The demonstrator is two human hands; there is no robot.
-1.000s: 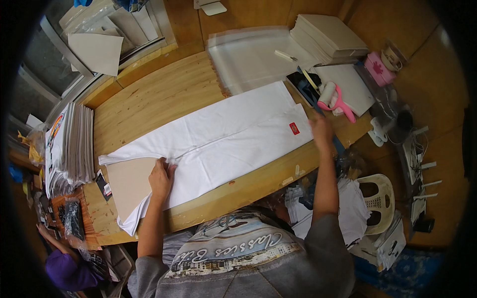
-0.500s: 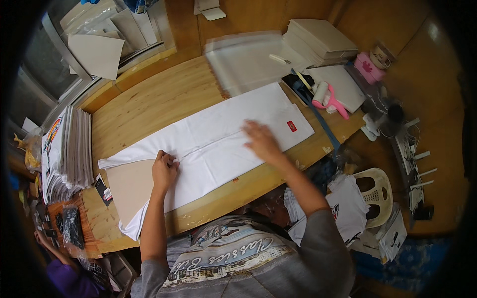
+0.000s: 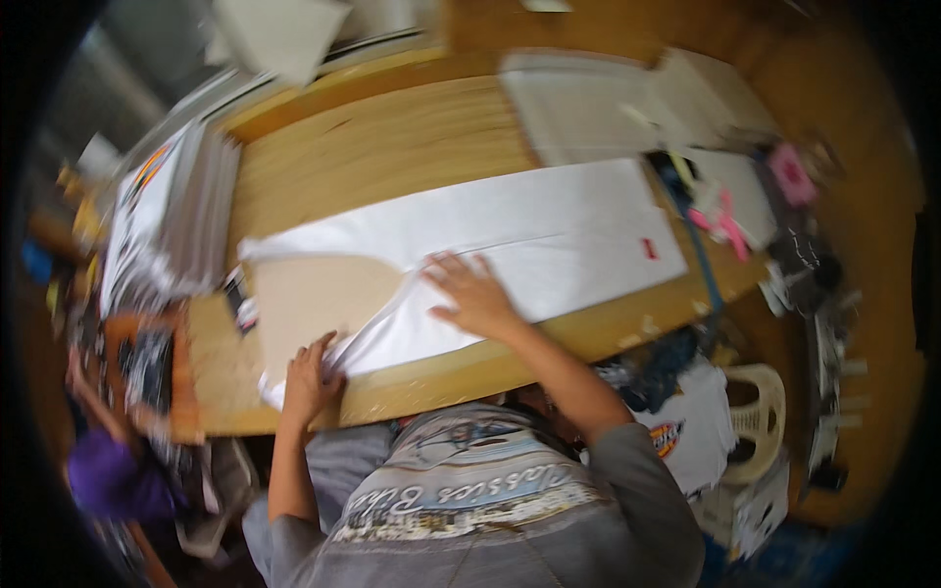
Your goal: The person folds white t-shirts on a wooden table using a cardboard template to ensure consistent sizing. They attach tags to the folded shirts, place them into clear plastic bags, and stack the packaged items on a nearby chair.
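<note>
Table (image 3: pixel 392 147): long, pale wood, the landmark for all that follows; we see it blurred throughout. Garment (image 3: pixel 529 230): white cloth laid flat along the table's near half, running from its left end almost to its right end, with a small red tag (image 3: pixel 648 248) toward the right. Board (image 3: pixel 309 304): tan card, lying on the table under the garment's left end, its face bared where the cloth is turned back. Stack (image 3: pixel 162 220): printed sheets or folded pieces piled at the table's left end, just beside the board. Flat packets (image 3: pixel 578 108): pale, at the table's far right corner, well apart from the hands. Stool (image 3: pixel 760 416): white plastic, on the floor off the table's near right corner. Small tools (image 3: pixel 720 216): pink items and a blue strip at the table's right end; we cannot tell their kind. Right hand (image 3: pixel 475 294): fingers spread wide, palm pressed flat on the garment at the table's middle, gripping nothing. Left hand (image 3: pixel 309 377): at the table's near edge, fingers curled over the garment's folded lower left edge where it meets the board; we judge it a loose pinch on the cloth, though blur hides the fingertips.
</note>
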